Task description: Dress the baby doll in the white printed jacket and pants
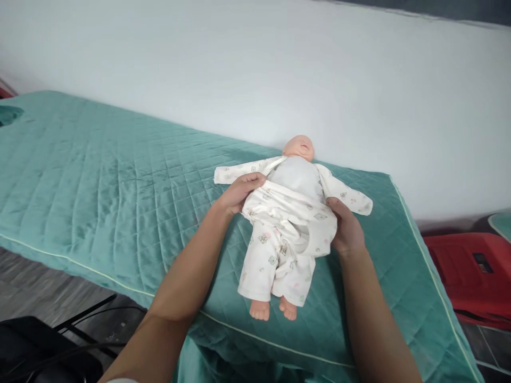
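Doll (295,178) on bed (120,186), both hands on its clothes

Doll on its back near the bed's right end, head by the wall (223,64). Left hand (244,192) pinches the clothes (285,205) at one side of the waist; right hand (348,226) grips the other side, fingers mostly hidden. Can't tell if doll arms fill the sleeves (351,199); feet (260,310) poke out of the trouser legs. Red case (471,271) partly behind bed, cut off at right, contents unseen. Dark object (40,351) lower left, cut off, unclear.

Bed w/ pale-edged grn quilted cover (120,175) has dressed baby doll (295,175) on its back nr 3 o'clock end, head twd 12, feet twd 6.
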Action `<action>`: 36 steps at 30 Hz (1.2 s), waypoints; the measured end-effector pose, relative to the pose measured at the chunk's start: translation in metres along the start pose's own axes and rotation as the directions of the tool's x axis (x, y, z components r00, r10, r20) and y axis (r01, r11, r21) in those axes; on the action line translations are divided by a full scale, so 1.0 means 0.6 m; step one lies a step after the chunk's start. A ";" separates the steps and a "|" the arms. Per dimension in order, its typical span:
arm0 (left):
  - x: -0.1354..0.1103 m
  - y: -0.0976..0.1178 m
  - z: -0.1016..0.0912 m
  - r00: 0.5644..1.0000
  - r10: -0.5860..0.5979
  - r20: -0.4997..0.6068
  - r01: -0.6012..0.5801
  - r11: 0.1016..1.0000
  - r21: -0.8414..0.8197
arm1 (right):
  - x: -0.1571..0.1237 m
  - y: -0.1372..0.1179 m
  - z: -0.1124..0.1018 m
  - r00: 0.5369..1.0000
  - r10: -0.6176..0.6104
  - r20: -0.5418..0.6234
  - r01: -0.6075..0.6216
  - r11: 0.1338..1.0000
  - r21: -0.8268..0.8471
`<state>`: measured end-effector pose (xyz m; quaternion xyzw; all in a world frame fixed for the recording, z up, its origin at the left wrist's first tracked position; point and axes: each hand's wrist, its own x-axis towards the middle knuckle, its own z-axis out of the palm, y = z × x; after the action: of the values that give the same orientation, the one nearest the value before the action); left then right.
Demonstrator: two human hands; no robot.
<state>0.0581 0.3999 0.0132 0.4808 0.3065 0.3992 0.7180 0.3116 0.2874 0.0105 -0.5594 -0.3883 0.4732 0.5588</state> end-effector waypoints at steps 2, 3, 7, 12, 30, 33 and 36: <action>0.007 -0.008 -0.009 0.998 -0.025 -0.050 0.023 0.999 -0.037 | 0.008 0.009 -0.001 0.999 -0.012 -0.037 0.011 1.000 -0.028; 0.009 -0.011 -0.013 0.997 -0.044 -0.061 0.041 0.998 -0.040 | 0.010 0.012 -0.001 0.998 -0.010 -0.058 0.009 1.000 -0.021; 0.008 -0.011 -0.020 0.996 -0.087 -0.036 0.090 0.989 0.119 | 0.009 0.012 0.000 0.999 0.007 -0.044 -0.006 1.000 0.016; -0.009 0.015 -0.023 0.986 -0.130 0.108 0.067 0.887 0.457 | 0.004 0.001 -0.022 0.992 -0.022 0.128 0.050 0.975 -0.219; 0.002 -0.002 -0.023 0.999 -0.012 -0.041 0.038 0.701 0.713 | -0.006 -0.010 -0.022 0.995 -0.102 -0.007 0.080 0.823 -0.562; 0.008 -0.006 -0.020 0.993 0.072 -0.095 0.029 0.629 0.777 | 0.000 -0.001 -0.017 0.969 -0.206 -0.133 0.070 0.751 -0.656; 0.014 -0.011 -0.016 0.992 0.114 -0.059 -0.008 0.518 0.855 | 0.003 0.006 -0.012 0.961 -0.232 -0.148 0.043 0.656 -0.753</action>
<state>0.0561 0.4101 0.0030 0.7588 0.4838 0.2484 0.3583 0.3190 0.2871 0.0064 -0.7581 -0.5209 0.1613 0.3576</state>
